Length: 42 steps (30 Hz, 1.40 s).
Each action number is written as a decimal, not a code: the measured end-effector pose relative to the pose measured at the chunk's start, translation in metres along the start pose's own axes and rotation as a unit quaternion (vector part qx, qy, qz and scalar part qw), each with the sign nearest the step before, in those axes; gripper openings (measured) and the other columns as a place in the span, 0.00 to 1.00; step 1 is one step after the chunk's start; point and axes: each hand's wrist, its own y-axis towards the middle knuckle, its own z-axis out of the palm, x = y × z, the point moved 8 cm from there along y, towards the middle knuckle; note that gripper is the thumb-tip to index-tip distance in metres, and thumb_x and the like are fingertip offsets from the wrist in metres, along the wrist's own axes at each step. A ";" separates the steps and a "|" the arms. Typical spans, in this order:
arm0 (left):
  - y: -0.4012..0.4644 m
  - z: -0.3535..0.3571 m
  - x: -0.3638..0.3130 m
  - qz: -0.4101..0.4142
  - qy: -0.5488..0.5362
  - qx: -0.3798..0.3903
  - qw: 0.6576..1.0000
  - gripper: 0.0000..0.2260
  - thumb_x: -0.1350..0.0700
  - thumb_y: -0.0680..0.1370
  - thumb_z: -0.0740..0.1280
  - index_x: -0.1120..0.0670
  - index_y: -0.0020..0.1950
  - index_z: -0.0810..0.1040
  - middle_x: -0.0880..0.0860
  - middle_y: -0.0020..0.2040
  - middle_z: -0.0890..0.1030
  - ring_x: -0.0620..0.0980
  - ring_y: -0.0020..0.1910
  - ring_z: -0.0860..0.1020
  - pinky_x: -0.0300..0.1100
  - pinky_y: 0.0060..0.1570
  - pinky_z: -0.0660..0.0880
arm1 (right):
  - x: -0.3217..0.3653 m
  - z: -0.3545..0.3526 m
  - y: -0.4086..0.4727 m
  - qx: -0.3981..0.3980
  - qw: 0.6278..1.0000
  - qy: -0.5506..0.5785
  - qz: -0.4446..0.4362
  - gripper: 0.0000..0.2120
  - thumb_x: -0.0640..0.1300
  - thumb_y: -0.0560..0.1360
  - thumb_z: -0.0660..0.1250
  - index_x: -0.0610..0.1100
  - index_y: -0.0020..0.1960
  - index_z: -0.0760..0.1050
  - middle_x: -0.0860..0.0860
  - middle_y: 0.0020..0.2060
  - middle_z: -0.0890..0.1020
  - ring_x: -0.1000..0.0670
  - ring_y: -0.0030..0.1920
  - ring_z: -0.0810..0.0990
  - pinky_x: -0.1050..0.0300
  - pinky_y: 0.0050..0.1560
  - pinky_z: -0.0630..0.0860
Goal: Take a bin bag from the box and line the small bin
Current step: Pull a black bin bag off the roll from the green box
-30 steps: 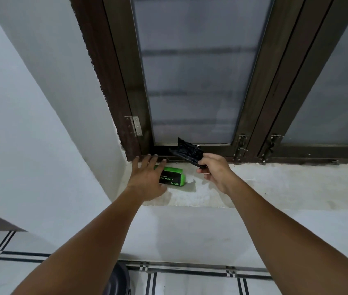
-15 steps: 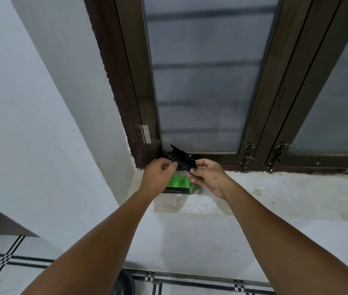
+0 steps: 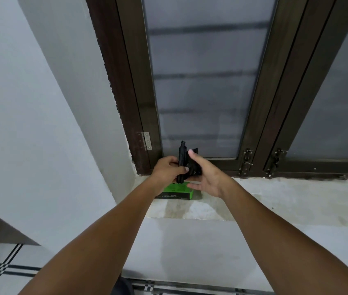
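A folded black bin bag (image 3: 182,160) is held upright above the window sill, pinched between both hands. My left hand (image 3: 167,168) grips its left side; my right hand (image 3: 206,176) holds its right side with the thumb up. Below them a green box (image 3: 178,191) lies on the sill (image 3: 275,199), partly hidden by my left wrist. At the bottom edge, between my arms, a dark rounded rim (image 3: 124,287) shows, possibly the small bin.
A dark brown window frame (image 3: 134,103) with frosted panes rises behind the sill, with latches (image 3: 246,161) at its base. A white wall (image 3: 30,135) closes the left side. Tiled floor (image 3: 0,271) with black lines lies below.
My left hand left the green box and came up to grip the bag with the right hand. The bag turned from lying flat to standing upright.
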 end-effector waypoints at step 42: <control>0.008 -0.020 0.013 -0.060 -0.109 -0.045 0.991 0.13 0.48 0.74 0.74 0.53 0.54 0.82 0.53 0.50 0.86 0.52 0.49 0.84 0.48 0.50 0.81 | 0.024 -0.027 -0.002 -0.133 0.986 0.061 -0.076 0.06 0.36 0.73 0.66 0.46 0.40 0.73 0.43 0.36 0.80 0.43 0.38 0.79 0.51 0.39 0.76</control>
